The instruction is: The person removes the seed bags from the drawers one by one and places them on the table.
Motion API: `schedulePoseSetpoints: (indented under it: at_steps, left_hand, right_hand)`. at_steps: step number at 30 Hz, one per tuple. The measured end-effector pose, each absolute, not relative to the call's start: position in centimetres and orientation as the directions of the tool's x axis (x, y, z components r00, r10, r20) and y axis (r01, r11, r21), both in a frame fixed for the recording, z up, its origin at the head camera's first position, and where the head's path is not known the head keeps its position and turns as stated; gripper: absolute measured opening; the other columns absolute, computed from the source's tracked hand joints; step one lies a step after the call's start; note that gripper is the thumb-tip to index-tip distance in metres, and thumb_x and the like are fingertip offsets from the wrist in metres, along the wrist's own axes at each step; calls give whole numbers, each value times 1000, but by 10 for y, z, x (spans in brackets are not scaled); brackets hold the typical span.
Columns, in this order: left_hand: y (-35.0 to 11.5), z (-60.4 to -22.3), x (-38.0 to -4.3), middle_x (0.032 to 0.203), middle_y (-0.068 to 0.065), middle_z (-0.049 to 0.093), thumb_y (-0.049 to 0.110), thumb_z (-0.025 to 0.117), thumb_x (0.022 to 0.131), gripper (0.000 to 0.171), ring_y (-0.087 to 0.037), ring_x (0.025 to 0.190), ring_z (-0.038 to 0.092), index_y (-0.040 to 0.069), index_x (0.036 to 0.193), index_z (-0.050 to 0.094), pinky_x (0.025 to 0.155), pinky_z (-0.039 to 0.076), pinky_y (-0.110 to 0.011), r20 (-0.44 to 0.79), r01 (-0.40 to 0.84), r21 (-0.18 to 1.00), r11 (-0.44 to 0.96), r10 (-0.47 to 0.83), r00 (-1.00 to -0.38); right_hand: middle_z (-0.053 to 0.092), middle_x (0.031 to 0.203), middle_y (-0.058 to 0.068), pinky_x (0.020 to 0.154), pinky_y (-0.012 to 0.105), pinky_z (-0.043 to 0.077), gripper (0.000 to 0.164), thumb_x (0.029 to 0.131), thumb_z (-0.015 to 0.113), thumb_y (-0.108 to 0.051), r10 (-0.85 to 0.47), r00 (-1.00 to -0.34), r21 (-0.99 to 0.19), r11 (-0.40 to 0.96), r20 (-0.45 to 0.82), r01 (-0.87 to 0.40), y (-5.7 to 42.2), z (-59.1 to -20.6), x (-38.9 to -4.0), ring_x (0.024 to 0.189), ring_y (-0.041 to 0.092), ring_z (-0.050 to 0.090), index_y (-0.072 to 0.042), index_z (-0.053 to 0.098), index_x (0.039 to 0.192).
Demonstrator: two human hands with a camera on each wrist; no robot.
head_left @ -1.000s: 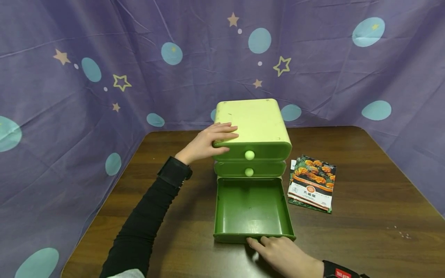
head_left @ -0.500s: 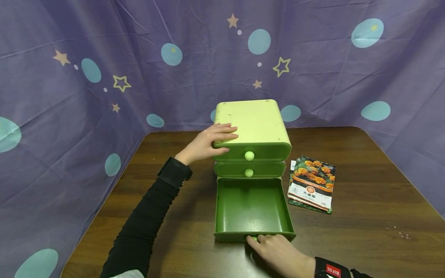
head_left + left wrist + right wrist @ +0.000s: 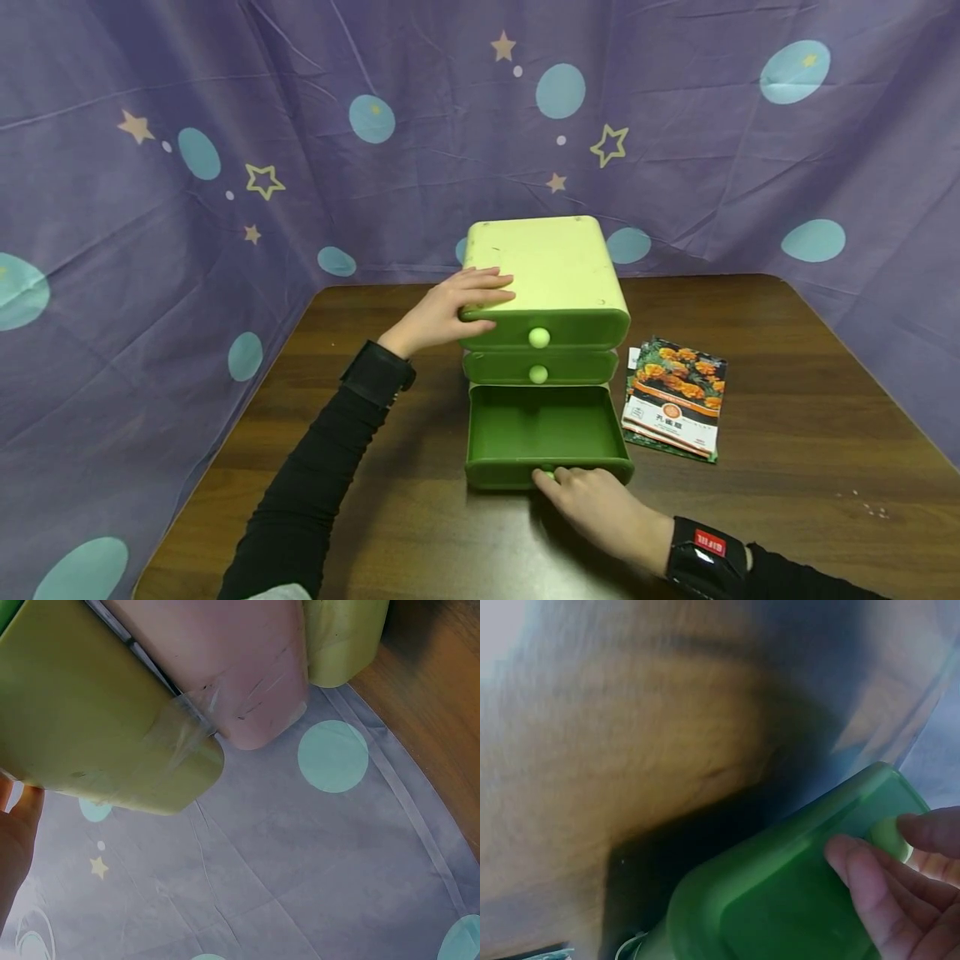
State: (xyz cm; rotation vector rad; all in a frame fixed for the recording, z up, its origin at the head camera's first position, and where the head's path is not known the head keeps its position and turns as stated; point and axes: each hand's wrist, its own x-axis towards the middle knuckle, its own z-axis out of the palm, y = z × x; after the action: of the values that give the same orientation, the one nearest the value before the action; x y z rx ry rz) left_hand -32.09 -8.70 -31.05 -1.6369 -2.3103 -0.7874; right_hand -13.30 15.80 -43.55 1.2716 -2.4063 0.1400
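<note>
A small plastic drawer cabinet [image 3: 543,258] with a pale yellow-green top stands on the table. Its upper two green drawers are closed, and the bottom drawer [image 3: 540,421] is pulled out with a bare inside. My left hand [image 3: 453,308] rests on the cabinet's top left front edge, fingers spread over the top and thumb at the front. In the left wrist view that hand [image 3: 16,844] shows only at the edge, beside the cabinet's side [image 3: 90,712]. My right hand [image 3: 596,508] pinches the bottom drawer's pale green knob [image 3: 890,838] between thumb and fingers.
Right of the cabinet lies a stack of seed packets [image 3: 675,400] with orange flowers on top. Small pale specks [image 3: 870,507] dot the wooden table [image 3: 795,400] at the right. A purple patterned cloth [image 3: 450,100] hangs behind and at the sides.
The bottom drawer has slid partway inward, away from me, and my right hand has moved forward with it. My left hand stays in place on the cabinet.
</note>
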Motion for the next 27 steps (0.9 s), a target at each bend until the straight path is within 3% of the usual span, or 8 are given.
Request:
schedulePoseSetpoints:
  at_steps: [10, 20, 27]
  left_hand:
    - [-87, -310, -320, 146, -23, 52, 6, 74, 93, 46, -34, 145, 36, -6, 135, 62, 123, 17, -43, 449, 919, 308, 247, 814, -369]
    - [-86, -311, -321, 146, -23, 52, 5, 74, 92, 46, -34, 145, 36, -6, 135, 63, 123, 18, -42, 457, 919, 310, 242, 810, -367]
    - [-87, -311, -321, 146, -23, 53, 5, 74, 92, 45, -34, 145, 36, -7, 135, 63, 123, 18, -41, 465, 920, 312, 238, 806, -366]
  right_hand:
    - [55, 65, 4, 39, 28, 46, 41, 64, 74, 14, -757, -530, 84, 599, 382, -796, 149, -442, -160, 52, 15, 55, -6, 54, 93]
    - [61, 71, 14, 44, 39, 52, 32, 75, 69, 16, -704, -620, 49, 674, 348, -737, 148, -442, -200, 57, 27, 62, 0, 57, 100]
    - [59, 71, 15, 45, 41, 53, 31, 76, 69, 16, -681, -644, 67, 704, 349, -707, 146, -445, -219, 61, 30, 63, 1, 56, 100]
